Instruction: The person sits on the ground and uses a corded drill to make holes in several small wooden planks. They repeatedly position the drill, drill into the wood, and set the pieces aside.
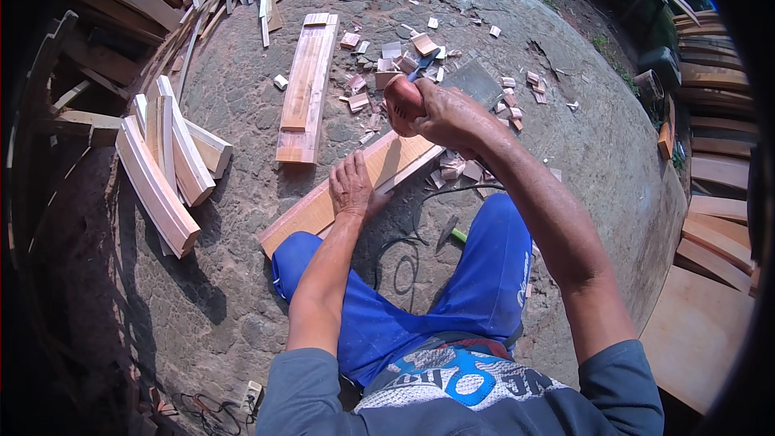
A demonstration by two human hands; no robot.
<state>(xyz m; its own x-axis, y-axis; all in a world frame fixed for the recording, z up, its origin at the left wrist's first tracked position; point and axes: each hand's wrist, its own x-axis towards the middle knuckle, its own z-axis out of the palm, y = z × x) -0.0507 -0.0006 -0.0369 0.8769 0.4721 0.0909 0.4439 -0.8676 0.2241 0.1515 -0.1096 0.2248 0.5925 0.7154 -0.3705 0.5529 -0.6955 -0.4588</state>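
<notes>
The right hand [452, 115] is clenched round one rounded orange-red tool [403, 102], over the far end of one wooden plank [311, 216]; the left hand [352, 185] lies across that plank's middle, though whether it grips I cannot tell; the plank slants beside the left knee [295, 255]; one second plank [305, 85] lies apart; one green-handled tool [458, 235] lies between the legs; offcuts [359, 102], too many to count, lie scattered ahead.

Plank [408, 153]: slantwise before the person [460, 383], near end by left knee [292, 262]. Second plank [309, 85]: beyond it, left of scattered offcuts [388, 79]. Timber pieces [155, 182]: farther left. Hand tool [458, 235]: between knees. Stacked boards [718, 169]: far right.
</notes>
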